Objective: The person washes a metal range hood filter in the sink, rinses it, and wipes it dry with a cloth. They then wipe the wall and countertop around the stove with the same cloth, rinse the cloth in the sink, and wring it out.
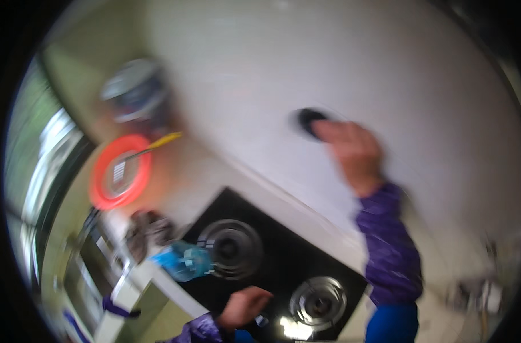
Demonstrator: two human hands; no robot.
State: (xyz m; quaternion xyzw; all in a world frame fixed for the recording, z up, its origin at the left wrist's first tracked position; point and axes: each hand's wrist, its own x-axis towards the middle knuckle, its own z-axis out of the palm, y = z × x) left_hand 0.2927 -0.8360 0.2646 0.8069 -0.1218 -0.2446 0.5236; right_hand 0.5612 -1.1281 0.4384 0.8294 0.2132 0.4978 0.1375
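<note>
My right hand (354, 154) presses a dark, roundish pad (310, 122) against the pale wall (252, 94); blur hides what the pad is made of. Below it lies a black gas cooktop (269, 261) with two round burners, the left burner (229, 248) and the right burner (318, 302). Over the cooktop's near edge is my left hand (245, 306), its fingers curled, with no object visible in it. Purple sleeves cover both forearms.
Left of the cooktop stand a translucent blue container (183, 260) and a crumpled brown cloth (147, 231). An orange-red basin (98, 186) holds a yellow-handled brush (164, 140). Behind it is a blurred lidded container (138, 92). A sink (82, 274) lies far left, beside a window (42, 145).
</note>
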